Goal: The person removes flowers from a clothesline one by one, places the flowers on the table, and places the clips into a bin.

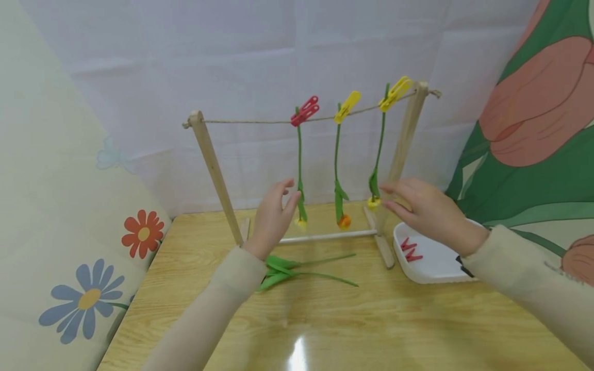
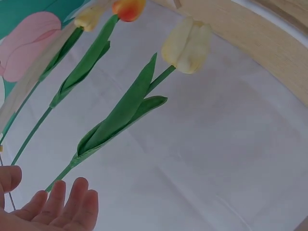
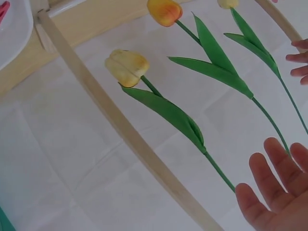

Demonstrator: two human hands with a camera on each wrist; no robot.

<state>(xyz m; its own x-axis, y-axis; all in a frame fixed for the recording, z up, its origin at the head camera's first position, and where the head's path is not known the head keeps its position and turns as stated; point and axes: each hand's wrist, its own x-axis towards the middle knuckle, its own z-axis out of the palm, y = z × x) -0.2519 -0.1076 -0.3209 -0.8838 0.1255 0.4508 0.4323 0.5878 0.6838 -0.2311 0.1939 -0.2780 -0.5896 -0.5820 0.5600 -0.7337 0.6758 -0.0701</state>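
Each grip wide and relaxed, a person's left hand point(image 1: 273, 217) hovers near the leftmost of three tulips point(image 1: 339, 198) and the right hand point(image 1: 429, 212) near the rightmost. They hang heads-down from a twine line point(image 1: 250, 122) by red and yellow clothespins point(image 1: 304, 112). Leafy green stems point(image 1: 280, 263) lie on the worktop point(image 1: 348, 330), left of a white tray point(image 1: 441, 260) holding red pegs point(image 1: 412, 255).

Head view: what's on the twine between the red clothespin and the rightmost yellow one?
Another yellow clothespin with an orange tulip hanging bloom-down, in the head view.
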